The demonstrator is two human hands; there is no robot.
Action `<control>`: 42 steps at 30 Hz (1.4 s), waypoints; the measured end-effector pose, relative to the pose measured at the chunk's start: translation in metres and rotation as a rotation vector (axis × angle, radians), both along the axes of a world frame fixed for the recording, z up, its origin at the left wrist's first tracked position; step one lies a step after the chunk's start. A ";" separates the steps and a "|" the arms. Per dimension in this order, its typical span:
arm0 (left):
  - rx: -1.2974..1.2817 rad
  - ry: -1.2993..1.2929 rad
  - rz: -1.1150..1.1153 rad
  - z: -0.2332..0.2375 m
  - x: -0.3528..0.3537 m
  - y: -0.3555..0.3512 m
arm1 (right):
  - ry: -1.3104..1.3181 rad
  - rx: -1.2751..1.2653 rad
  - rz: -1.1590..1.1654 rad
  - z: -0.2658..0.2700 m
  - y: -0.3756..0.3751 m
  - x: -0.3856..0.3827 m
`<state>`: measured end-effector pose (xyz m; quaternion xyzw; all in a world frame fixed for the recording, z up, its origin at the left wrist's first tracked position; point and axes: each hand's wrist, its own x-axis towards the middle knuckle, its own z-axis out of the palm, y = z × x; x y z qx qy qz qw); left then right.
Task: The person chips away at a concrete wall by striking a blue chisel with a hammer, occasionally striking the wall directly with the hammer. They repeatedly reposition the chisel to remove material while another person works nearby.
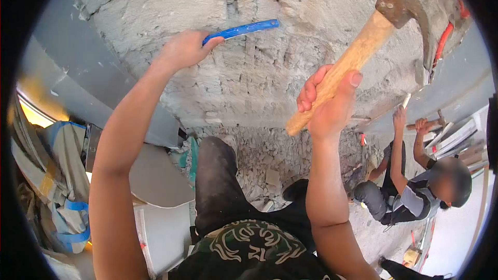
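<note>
My left hand (189, 49) is closed around one end of a blue chisel (244, 30), a slim flat bar that points right across the rough wall (207, 88). The end inside my fist is hidden. On the right, my right hand (332, 101) grips the wooden handle of a hammer (355, 46), raised with its head up. The hammer's rusty metal head (397, 5) has a long, curved arm reaching down at the right. Grooves and broken patches mark the wall's surface in front of me.
Rubble (270, 161) covers the floor below the wall. A co-worker (415, 192) crouches at the right, holding a hammer (428, 123) and a pale bar (406, 100). Sacks (57, 176) and boards (161, 176) stand at left. A red hose (443, 41) hangs upper right.
</note>
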<state>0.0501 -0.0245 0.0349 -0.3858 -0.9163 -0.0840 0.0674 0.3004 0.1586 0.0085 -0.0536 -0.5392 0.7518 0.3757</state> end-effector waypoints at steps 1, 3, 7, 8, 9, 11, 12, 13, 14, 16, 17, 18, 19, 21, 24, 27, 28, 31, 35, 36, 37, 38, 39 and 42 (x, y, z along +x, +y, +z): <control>-0.011 0.054 0.001 0.001 0.002 0.000 | -0.002 -0.006 -0.011 -0.003 0.000 0.002; -0.027 0.106 -0.002 0.006 0.004 -0.001 | 0.132 -0.001 -0.056 -0.011 -0.003 0.002; -0.052 0.087 -0.056 0.018 -0.003 0.001 | 0.347 -0.195 0.044 -0.047 -0.005 -0.027; -0.092 0.067 -0.081 0.022 -0.004 0.002 | 0.321 -0.192 0.058 -0.056 -0.006 -0.037; -0.093 0.072 -0.075 0.025 -0.005 0.004 | 0.296 -0.191 0.070 -0.064 -0.007 -0.047; -0.143 0.078 -0.035 0.025 -0.005 0.007 | 0.116 -0.065 -0.001 -0.081 -0.007 -0.065; -0.147 0.079 -0.037 0.025 -0.004 0.007 | -0.069 0.063 -0.079 -0.090 -0.007 -0.070; -0.143 0.117 -0.050 0.024 -0.003 0.007 | -0.069 0.060 -0.082 -0.099 -0.006 -0.070; -0.136 0.156 -0.063 0.024 -0.003 0.007 | -0.256 0.034 -0.029 -0.106 -0.003 -0.070; -0.136 0.171 -0.080 0.026 0.000 0.007 | -0.441 0.010 0.025 -0.118 -0.001 -0.067; -0.137 0.182 -0.094 0.026 -0.001 0.006 | -0.423 -0.036 0.025 -0.128 -0.003 -0.062; -0.137 0.176 -0.089 0.029 -0.004 0.008 | -0.410 -0.080 0.030 -0.134 -0.004 -0.059; -0.133 0.124 -0.062 0.033 -0.009 0.009 | -0.425 -0.084 0.041 -0.126 -0.006 -0.055; -0.150 0.055 -0.037 0.035 -0.018 0.009 | -0.241 -0.088 -0.040 -0.105 -0.007 -0.042; -0.116 0.142 -0.132 0.038 -0.026 0.012 | 0.000 -0.113 -0.004 -0.070 0.000 -0.029; -0.114 0.192 -0.098 0.039 -0.023 0.014 | 0.208 -0.112 0.008 -0.042 0.004 -0.024; -0.140 0.183 -0.076 0.041 -0.021 0.015 | 0.207 -0.113 0.005 -0.043 0.004 -0.027; -0.183 0.200 -0.055 0.045 -0.016 0.016 | 0.381 -0.215 0.015 -0.056 -0.001 -0.051; -0.257 0.276 -0.080 0.053 -0.005 0.019 | -0.080 -0.009 0.015 -0.124 -0.003 -0.074; -0.253 0.282 -0.080 0.053 -0.005 0.019 | -0.355 -0.094 0.110 -0.120 -0.004 -0.074; -0.231 0.315 -0.113 0.051 -0.005 0.019 | -0.352 -0.091 0.113 -0.117 -0.002 -0.069; -0.206 0.347 -0.142 0.050 -0.005 0.017 | -0.355 -0.113 0.068 -0.113 0.004 -0.060; -0.204 0.344 -0.135 0.051 -0.009 0.017 | -0.363 -0.136 0.024 -0.103 0.006 -0.051; -0.227 0.326 -0.130 0.053 -0.013 0.023 | -0.024 -0.107 -0.073 -0.060 0.002 -0.032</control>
